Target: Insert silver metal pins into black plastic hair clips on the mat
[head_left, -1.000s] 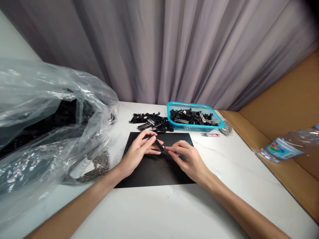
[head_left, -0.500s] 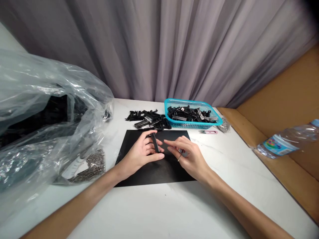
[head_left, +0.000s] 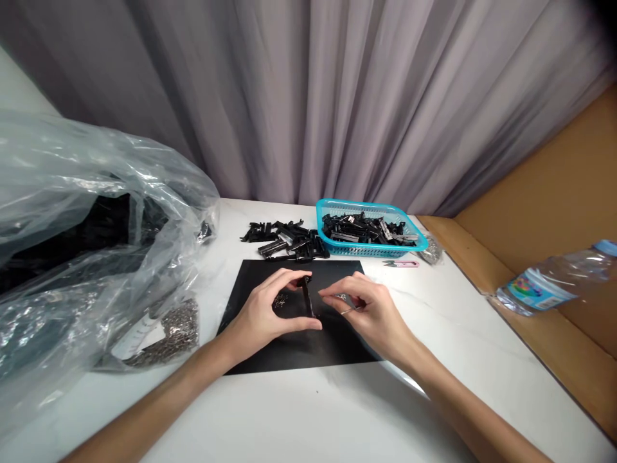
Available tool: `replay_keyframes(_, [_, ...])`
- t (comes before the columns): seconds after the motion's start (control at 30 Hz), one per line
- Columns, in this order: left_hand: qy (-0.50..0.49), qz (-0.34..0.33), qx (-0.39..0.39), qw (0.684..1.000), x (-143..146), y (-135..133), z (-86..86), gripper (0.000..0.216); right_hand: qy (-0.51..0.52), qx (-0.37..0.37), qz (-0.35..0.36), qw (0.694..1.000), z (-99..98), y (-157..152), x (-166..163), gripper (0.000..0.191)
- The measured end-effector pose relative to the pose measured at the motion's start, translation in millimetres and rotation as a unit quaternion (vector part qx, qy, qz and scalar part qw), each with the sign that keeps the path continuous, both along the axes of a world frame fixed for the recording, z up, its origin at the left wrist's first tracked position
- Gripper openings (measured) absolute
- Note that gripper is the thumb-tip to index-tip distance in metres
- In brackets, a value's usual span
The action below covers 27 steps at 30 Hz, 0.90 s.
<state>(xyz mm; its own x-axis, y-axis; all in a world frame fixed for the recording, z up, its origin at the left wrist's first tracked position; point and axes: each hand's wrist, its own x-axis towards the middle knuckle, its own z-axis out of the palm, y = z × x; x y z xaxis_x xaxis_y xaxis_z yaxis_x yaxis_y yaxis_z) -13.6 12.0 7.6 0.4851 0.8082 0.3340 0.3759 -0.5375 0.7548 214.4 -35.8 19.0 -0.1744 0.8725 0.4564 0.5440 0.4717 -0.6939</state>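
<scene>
My left hand (head_left: 270, 305) is closed on a narrow black plastic part (head_left: 307, 298), gripping its two ends between thumb and fingers. The part stands roughly on end above a black mat (head_left: 299, 357). Just to the right, my right hand (head_left: 369, 302) has thumb and forefinger pinched together, close to the part but apart from it. Whatever sits in that pinch is too small to make out. Small metal pieces (head_left: 280, 301) lie on the mat beside my left hand, and more metal bits (head_left: 341, 297) show behind my right fingers.
Behind the mat lies a heap of black plastic parts (head_left: 289, 241). A blue basket (head_left: 371, 248) holds more of them, with pink thread snips (head_left: 401, 263) in front. At left are a large clear plastic bag (head_left: 159, 154) and a bag of metal pieces (head_left: 176, 331); at right, a bottle (head_left: 540, 289).
My left hand has turned and spread its grip, so the black part is now held by its ends. The right fingertips have drawn together. The whole view has shifted slightly.
</scene>
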Motion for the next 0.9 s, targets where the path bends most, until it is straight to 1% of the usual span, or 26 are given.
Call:
replay_keyframes(0.1, [-0.021,-0.014,-0.029,0.999,-0.4,0.0,-3.3,0.071,-0.012,-0.011,0.016,1.000,3.0,-2.6,1.1,0.016])
replay_keyframes(0.17, [-0.019,-0.019,-0.027,0.999,-0.4,-0.8,-4.0,0.071,-0.016,-0.012,0.014,1.000,4.2,-4.4,1.3,0.017])
replay_keyframes(0.3, [-0.006,-0.025,0.034,0.999,-0.8,-1.5,-1.4,0.068,-0.030,0.013,0.017,0.999,5.6,-8.1,0.8,0.023])
replay_keyframes(0.43, [-0.007,-0.043,0.087,0.995,-1.1,0.0,1.4,0.067,-0.058,0.072,0.031,0.995,3.4,-11.9,0.7,0.013])
replay_keyframes(0.5, [-0.004,-0.046,0.109,0.993,-1.3,0.1,2.0,0.069,-0.072,0.090,0.050,0.992,0.9,-13.2,0.5,0.019])
replay_keyframes(0.57, [0.000,-0.042,0.132,0.990,-1.1,-0.8,2.7,0.069,-0.087,0.092,0.061,0.990,-1.1,-13.9,-0.3,0.023])
replay_keyframes(0.67, [0.006,-0.042,0.162,0.986,0.0,-4.0,5.1,0.069,-0.102,0.085,0.063,0.989,-1.0,-14.3,-1.3,0.021])
replay_keyframes(0.8, [0.002,-0.055,0.195,0.979,2.0,-8.4,9.0,0.065,-0.101,0.070,0.088,0.989,4.1,-15.9,-1.3,0.016])
replay_keyframes(0.9, [0.002,-0.059,0.208,0.976,1.9,-9.0,10.1,0.063,-0.113,0.068,0.104,0.986,7.5,-18.2,-0.5,0.019])
